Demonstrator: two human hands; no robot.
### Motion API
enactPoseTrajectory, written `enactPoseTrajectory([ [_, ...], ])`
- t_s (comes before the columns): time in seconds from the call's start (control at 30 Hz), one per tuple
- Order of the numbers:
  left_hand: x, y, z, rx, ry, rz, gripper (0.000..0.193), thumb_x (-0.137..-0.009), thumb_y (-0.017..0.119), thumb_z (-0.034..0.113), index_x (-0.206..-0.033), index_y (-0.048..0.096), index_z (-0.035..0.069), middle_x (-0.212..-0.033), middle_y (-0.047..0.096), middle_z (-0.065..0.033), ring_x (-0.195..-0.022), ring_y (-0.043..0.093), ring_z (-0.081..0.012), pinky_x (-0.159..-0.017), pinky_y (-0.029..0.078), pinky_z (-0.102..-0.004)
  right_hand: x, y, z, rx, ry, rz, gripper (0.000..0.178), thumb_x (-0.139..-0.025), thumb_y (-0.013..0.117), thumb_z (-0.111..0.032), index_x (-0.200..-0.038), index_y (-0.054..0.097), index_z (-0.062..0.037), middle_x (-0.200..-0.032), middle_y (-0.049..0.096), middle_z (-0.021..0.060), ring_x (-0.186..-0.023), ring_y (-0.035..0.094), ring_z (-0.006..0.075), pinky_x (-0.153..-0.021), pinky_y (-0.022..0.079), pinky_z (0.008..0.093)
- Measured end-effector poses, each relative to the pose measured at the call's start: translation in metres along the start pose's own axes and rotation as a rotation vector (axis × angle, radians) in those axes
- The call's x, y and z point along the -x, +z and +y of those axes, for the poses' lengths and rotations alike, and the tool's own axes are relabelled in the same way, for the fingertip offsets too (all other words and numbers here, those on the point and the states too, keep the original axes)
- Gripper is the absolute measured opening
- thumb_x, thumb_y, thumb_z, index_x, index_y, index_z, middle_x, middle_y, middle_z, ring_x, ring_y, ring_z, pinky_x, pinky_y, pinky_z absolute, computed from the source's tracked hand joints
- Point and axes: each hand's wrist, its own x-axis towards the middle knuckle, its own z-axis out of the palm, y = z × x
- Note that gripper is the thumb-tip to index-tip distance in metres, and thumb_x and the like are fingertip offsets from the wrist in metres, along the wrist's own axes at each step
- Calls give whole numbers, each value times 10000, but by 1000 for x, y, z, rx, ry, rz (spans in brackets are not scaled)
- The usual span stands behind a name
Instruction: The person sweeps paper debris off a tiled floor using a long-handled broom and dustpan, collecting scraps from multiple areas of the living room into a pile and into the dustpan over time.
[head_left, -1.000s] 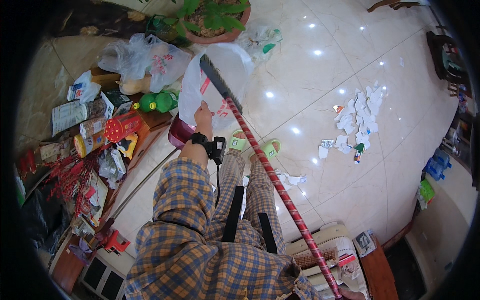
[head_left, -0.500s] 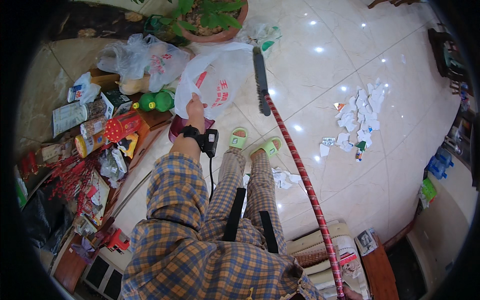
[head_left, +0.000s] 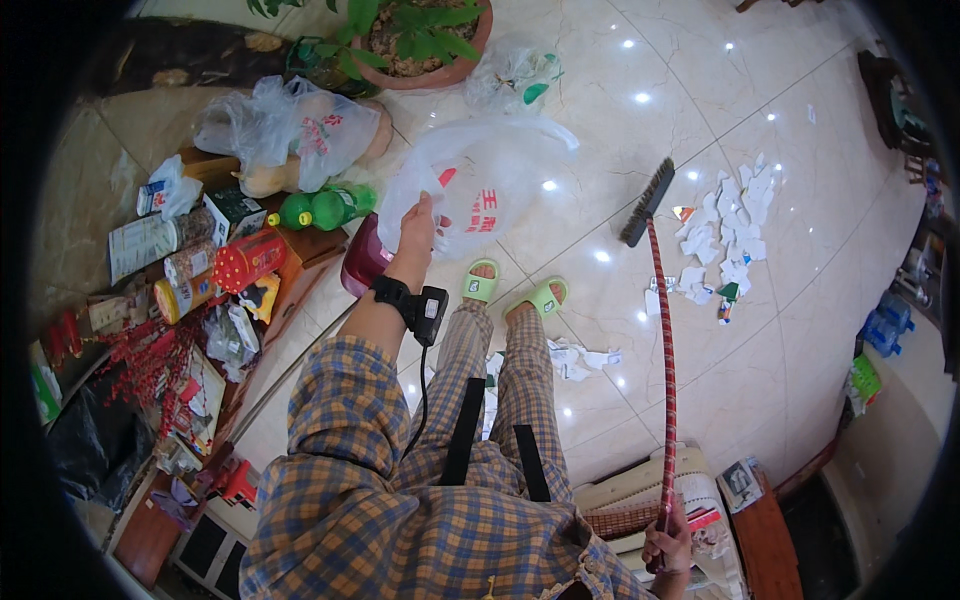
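Tiled floor (head_left: 830,330) looks hazy through the bag (head_left: 475,175).

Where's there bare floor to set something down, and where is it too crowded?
Bare tile shows between the green slippers and the broom head, and between the torn paper and the blue water jug. It's crowded along the left, where green bottles, jars and red sprigs pack together. More scraps lie beside the trouser legs.

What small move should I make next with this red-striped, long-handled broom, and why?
Perhaps ease the broom rightward: its dark-bristled head sits just left of the torn white paper scraps, and your right hand grips its handle.
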Motion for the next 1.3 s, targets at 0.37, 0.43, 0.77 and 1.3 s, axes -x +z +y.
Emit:
enactPoseTrajectory([
  [0.37,-16,14,0,156,0,-166,419,-843,377,400,-936,557,33,-608,543,-62,-466,411,-109,-440,339,-233,-29,19,31,-231,110,44,725,-661,493,14,-1280,188,-211,-575,400,37,-367,354,80,-303,335,232],
  [0.43,-30,17,-8,91,28,-129,421,-838,384,406,-903,558,28,-606,542,-66,-466,412,-113,-442,345,-245,-35,22,32,-203,128,62,736,-658,485,16,-1286,176,-213,-577,401,40,-363,354,83,-302,334,233],
  [0.77,-100,55,-47,-168,1,-47,413,-827,394,420,-992,536,69,-701,560,-45,-540,468,-115,-455,376,-254,-52,37,25,-150,158,115,763,-631,510,-3,-1286,158,-175,-593,421,65,-347,380,108,-290,360,262],
  [1.3,-104,57,-19,216,-181,-103,364,-839,396,394,-983,486,72,-689,532,-65,-543,498,-155,-474,413,-296,-24,61,17,235,170,273,678,-686,537,-3,-1283,224,-72,-566,391,-25,-437,362,54,-378,296,184],
])
